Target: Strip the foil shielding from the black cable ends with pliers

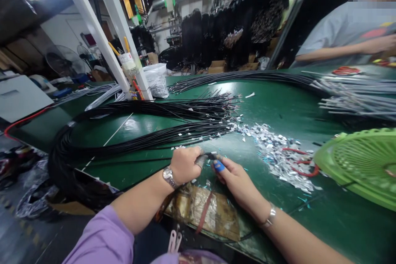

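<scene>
A black cable (148, 160) runs in from the left to my left hand (185, 164), whose fingers are wrapped round it near its end. Close beside it on the right, my right hand (232, 173) pinches the tip of the same cable between thumb and fingers. Blue tape covers the right thumb, and grey wrapping covers a left fingertip. The exact state of the cable tip is too small to tell. Just beyond my hands lies a thick bundle of black cables (148, 140), its ends pointing right. Below them is a tape-covered cardboard piece (213, 210) at the table edge.
Scraps of white and silver foil (278, 150) lie on the green table (272, 99), with red-handled pliers (305, 169) among them. A green fan (365, 165) stands at right. White posts (114, 29) rise at left. Across the table sits a person (337, 33) beside grey cable ends (355, 95).
</scene>
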{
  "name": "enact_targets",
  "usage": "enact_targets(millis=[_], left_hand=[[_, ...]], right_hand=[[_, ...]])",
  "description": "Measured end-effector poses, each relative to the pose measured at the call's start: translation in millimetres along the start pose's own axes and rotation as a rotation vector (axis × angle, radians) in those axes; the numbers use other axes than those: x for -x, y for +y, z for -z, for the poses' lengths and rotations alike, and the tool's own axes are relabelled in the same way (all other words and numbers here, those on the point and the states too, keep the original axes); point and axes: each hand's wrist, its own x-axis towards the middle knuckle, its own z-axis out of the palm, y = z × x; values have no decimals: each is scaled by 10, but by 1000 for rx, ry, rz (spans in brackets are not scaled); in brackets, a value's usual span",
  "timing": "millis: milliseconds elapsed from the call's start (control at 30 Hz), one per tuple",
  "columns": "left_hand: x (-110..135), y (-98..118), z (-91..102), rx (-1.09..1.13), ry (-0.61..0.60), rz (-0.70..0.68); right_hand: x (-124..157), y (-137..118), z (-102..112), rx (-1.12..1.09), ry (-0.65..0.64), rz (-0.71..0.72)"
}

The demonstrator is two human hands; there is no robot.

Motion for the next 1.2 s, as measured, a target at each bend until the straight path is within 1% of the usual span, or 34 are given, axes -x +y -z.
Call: enact_targets(millis=[233, 400, 533, 600, 667, 733, 833, 967, 1033, 1100, 1200], left_hand=[[-3, -14, -16, 57, -1, 11], [-12, -25, -26, 182, -15, 16], [-24, -29, -24, 276, -2, 27], [-38, -33, -8, 302, -24, 49], [-60, -37, 17, 396, -94, 94], [-85, -39, 42, 573, -196, 167], [-115, -35, 70, 855, -343, 308], [-140, -43, 83, 1074, -491, 482], [-152, -64, 81, 1151, -557, 515], [-161, -91, 75, 1222, -615, 520], [-165, -126, 72, 1275, -653, 516]], right_hand=[[7, 12, -4, 5, 9, -4], [1, 13, -5, -28, 14, -11], [-8, 17, 8, 5, 33, 12], [-9, 21, 19, 26, 31, 25], [-7, 24, 33, 55, 23, 35], [-7, 25, 51, 88, 20, 43], [-12, 20, 79, 146, 19, 70], [-19, 17, 100, 197, 7, 111], [-19, 20, 105, 202, 1, 115], [-19, 22, 112, 204, -14, 112], [-25, 25, 132, 167, -50, 102]])
